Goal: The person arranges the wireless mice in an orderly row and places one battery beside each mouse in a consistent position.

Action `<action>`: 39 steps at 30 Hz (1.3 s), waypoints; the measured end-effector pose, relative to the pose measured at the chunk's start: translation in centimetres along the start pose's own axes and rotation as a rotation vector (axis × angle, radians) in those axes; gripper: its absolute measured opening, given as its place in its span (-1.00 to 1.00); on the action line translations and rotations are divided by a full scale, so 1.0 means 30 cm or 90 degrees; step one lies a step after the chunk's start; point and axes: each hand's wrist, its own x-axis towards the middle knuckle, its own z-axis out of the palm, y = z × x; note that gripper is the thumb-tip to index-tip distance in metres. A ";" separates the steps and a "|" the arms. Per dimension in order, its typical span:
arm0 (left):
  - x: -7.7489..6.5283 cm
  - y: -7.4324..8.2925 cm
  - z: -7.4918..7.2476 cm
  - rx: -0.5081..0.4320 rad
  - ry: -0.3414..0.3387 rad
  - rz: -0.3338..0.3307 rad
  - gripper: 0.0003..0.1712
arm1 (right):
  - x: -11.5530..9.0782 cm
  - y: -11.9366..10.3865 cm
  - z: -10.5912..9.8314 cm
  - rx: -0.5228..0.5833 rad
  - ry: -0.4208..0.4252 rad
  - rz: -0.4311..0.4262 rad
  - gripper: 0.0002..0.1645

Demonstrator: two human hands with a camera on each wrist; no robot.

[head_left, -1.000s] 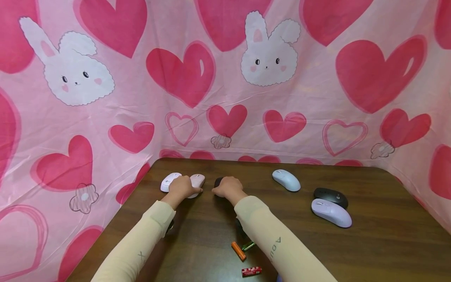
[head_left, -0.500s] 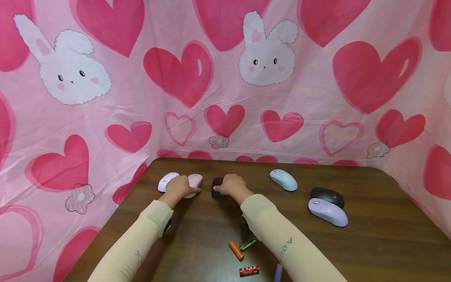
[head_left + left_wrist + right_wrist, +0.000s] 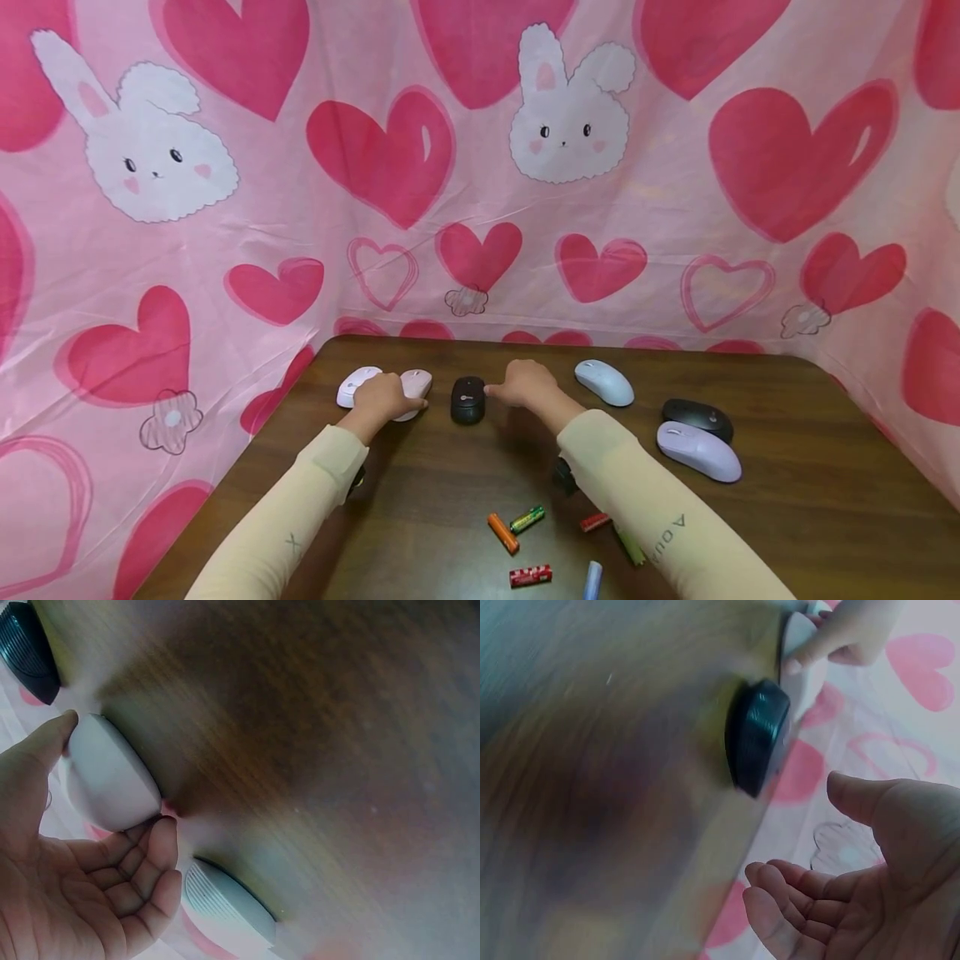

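My left hand [image 3: 381,402] grips a pale pink computer mouse [image 3: 417,385] on the far left of the table. In the left wrist view, the thumb lies on one side of that mouse [image 3: 112,772] and curled fingers on the other. A white mouse [image 3: 356,386] lies just left of it, partly behind the hand. To its right stands a black mouse [image 3: 468,402], apart from it. My right hand [image 3: 528,385] is right of the black mouse, holding nothing. In the right wrist view, a gap separates the loosely bent fingers [image 3: 765,915] from the black mouse [image 3: 759,739].
A light blue mouse [image 3: 604,383] lies at back right. Further right, a dark mouse [image 3: 699,418] sits against a lilac mouse [image 3: 699,452]. Several batteries lie near the front, including orange [image 3: 503,533], green [image 3: 527,519] and red [image 3: 530,576]. A heart-patterned cloth [image 3: 480,192] hangs behind.
My right hand has let go of the black mouse and moved right, uncovering it. More batteries show beside the right sleeve. The left hand stays on the pale pink mouse.
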 end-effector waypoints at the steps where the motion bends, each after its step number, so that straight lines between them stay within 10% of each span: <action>1: 0.002 0.000 0.000 0.001 0.000 0.000 -0.24 | -0.004 0.015 -0.008 -0.002 0.003 -0.003 -0.41; 39: 0.004 -0.012 0.001 0.003 -0.005 0.022 -0.19 | -0.274 0.513 -0.262 0.024 0.033 -0.007 -0.55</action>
